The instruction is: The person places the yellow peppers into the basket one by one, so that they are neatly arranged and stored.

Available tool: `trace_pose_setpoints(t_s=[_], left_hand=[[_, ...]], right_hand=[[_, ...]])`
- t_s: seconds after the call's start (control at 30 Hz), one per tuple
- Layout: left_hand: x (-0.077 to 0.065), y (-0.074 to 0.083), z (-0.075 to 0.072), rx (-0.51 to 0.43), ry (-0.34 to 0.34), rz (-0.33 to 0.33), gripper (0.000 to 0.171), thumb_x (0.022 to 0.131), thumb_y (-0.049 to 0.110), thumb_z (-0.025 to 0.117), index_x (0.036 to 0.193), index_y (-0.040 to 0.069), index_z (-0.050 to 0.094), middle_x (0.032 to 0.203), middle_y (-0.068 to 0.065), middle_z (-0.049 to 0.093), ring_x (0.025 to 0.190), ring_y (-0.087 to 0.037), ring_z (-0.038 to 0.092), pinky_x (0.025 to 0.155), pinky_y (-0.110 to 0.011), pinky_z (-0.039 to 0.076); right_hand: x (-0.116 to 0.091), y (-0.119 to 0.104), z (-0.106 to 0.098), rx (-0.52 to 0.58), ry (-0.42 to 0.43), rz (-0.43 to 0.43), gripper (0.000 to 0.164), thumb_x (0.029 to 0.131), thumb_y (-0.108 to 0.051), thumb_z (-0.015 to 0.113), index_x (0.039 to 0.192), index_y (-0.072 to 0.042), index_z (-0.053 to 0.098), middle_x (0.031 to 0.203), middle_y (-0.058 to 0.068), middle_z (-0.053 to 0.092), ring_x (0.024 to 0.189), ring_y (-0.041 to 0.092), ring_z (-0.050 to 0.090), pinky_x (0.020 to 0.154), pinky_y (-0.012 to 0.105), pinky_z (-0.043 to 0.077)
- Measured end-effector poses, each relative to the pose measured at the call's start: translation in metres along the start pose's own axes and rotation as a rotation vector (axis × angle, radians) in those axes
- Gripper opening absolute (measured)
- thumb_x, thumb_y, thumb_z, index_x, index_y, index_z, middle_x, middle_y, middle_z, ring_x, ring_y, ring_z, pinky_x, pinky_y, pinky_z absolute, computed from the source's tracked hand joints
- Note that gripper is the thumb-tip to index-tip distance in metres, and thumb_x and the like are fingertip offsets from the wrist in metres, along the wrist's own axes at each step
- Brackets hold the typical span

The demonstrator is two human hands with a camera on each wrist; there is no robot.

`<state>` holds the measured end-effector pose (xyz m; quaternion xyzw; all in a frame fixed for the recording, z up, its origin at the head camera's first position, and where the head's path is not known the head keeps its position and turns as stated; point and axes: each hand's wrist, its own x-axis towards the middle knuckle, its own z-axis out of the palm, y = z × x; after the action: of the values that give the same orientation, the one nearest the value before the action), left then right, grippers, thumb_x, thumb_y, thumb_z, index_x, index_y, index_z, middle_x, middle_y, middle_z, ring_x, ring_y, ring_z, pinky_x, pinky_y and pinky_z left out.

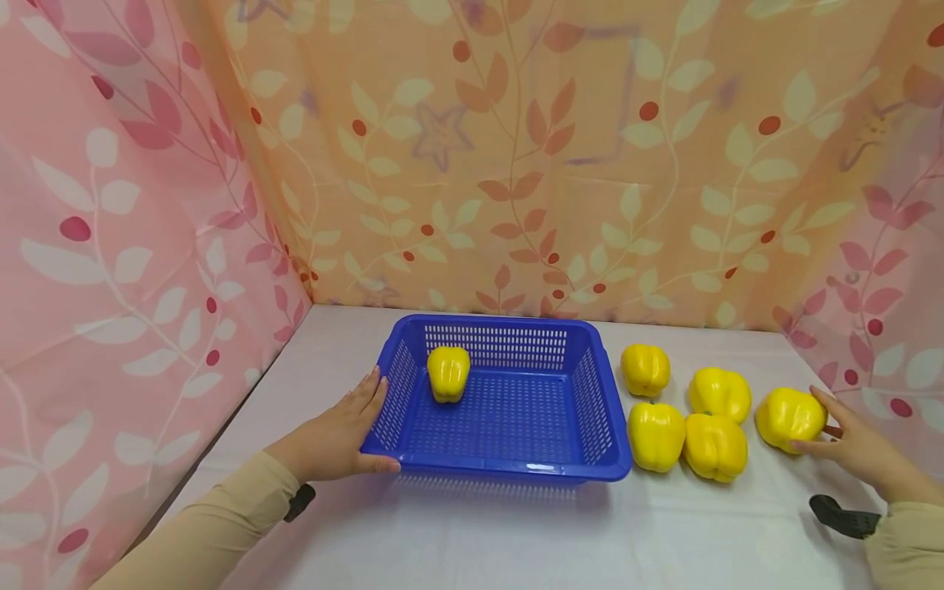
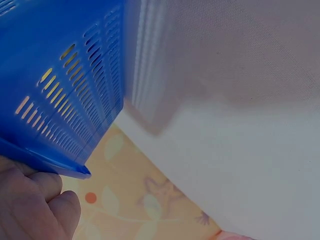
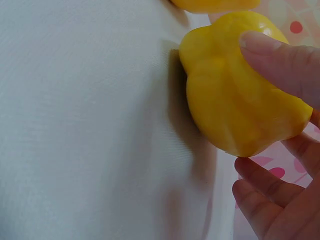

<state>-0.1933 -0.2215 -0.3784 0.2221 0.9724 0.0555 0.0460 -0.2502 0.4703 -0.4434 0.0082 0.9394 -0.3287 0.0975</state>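
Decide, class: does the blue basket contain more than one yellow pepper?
No, the head view shows just one yellow pepper inside the blue basket.

The things are carried by a pale tabletop (image 1: 457,545) with a fine-grained surface. Near its middle, a blue basket (image 1: 509,467) is set upright, long side facing front. To the basket's right, four yellow peppers (image 1: 656,437) are grouped closely, and a fifth pepper (image 1: 787,419) is seen just beyond them.

Across the white cloth-covered table (image 1: 516,541), a free lane is running on the near-edge side of the blue rectangular plastic basket (image 1: 479,467); toward the table's right edge, glossy yellow bell peppers (image 1: 656,438) are obstructing passage.
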Motion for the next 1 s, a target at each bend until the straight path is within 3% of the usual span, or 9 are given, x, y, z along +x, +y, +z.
trace_pose_setpoints(t_s=[0.67, 1.0], left_hand=[[-0.0001, 0.0001, 0.0008, -0.006, 0.014, 0.005, 0.116, 0.071, 0.070, 0.056, 0.145, -0.003, 0.006, 0.151, -0.020, -0.003, 0.139, -0.033, 0.003, 0.108, -0.047, 0.019], [-0.0005, 0.0004, 0.0003, -0.009, 0.008, 0.003, 0.116, 0.071, 0.071, 0.056, 0.145, -0.002, 0.005, 0.152, -0.019, -0.004, 0.139, -0.033, 0.003, 0.109, -0.047, 0.018]], right_hand=[[0.0007, 0.0029, 0.0017, -0.055, 0.050, 0.007, 0.113, 0.078, -0.055, 0.063, 0.141, 0.003, -0.011, 0.135, 0.044, 0.001, 0.104, 0.061, 0.028, 0.078, 0.070, 0.032], [-0.0021, -0.0030, 0.0003, -0.060, 0.025, 0.003, 0.107, 0.081, -0.050, 0.062, 0.141, 0.006, -0.008, 0.134, 0.045, 0.004, 0.105, 0.061, 0.029, 0.079, 0.069, 0.032]])
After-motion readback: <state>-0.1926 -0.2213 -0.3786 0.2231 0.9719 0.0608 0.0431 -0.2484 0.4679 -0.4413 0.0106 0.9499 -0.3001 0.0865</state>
